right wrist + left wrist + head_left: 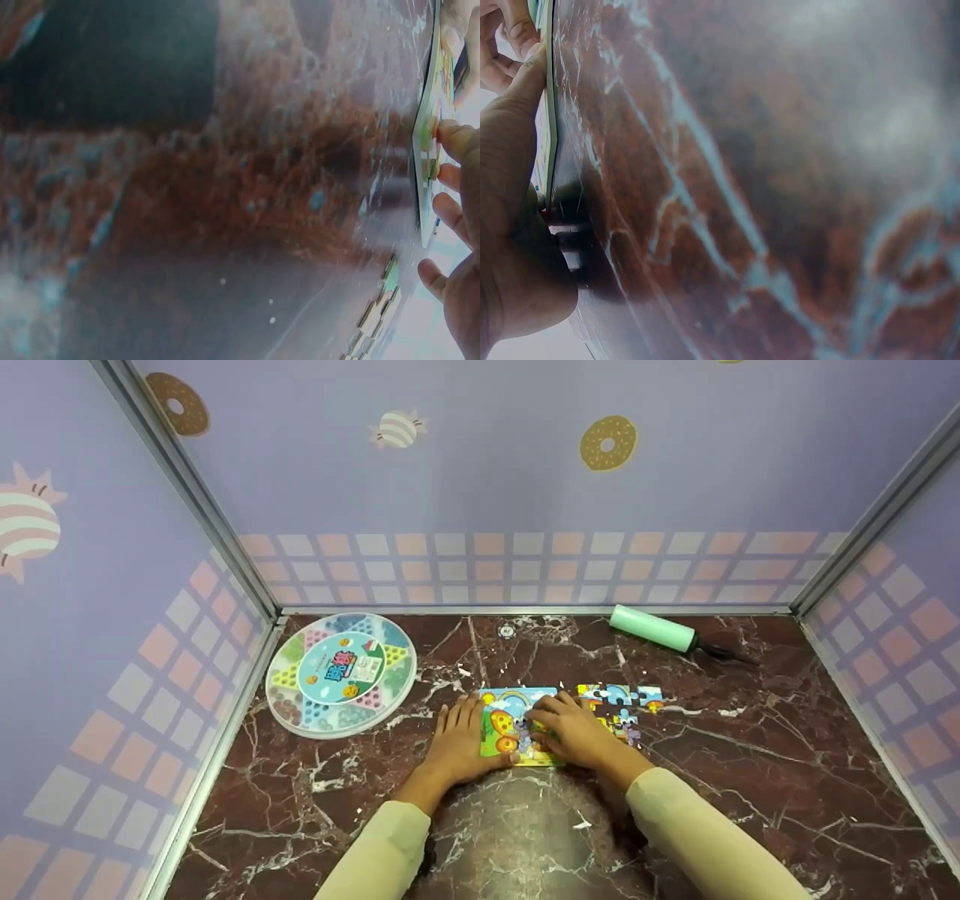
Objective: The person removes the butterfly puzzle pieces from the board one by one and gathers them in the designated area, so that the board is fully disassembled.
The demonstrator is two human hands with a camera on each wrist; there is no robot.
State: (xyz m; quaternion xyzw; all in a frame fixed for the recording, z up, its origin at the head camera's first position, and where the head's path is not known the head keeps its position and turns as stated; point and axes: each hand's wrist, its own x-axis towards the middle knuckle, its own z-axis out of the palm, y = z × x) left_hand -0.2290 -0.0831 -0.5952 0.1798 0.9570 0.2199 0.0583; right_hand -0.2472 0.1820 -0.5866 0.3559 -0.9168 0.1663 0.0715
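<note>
A colourful jigsaw puzzle (501, 720) in a thin flat board lies on the marbled table, with cartoon pictures and a rainbow. My left hand (459, 739) rests along its left side, fingers extended and thumb on the lower edge. Over the puzzle's right half is my right hand (576, 729), its fingers bent and their tips touching the surface. In the right wrist view those fingertips (450, 139) meet the top of the board (421, 150). Whether they pinch a piece is hidden. Loose puzzle pieces (649, 697) lie just right of the board, some joined together.
A round, clear-lidded board game case (341, 675) with coloured star points sits at the left. Toward the back right lies a mint-green cylinder (652, 628) with a black end. A small round disc (506, 631) is near the back wall. Patterned panels enclose the table.
</note>
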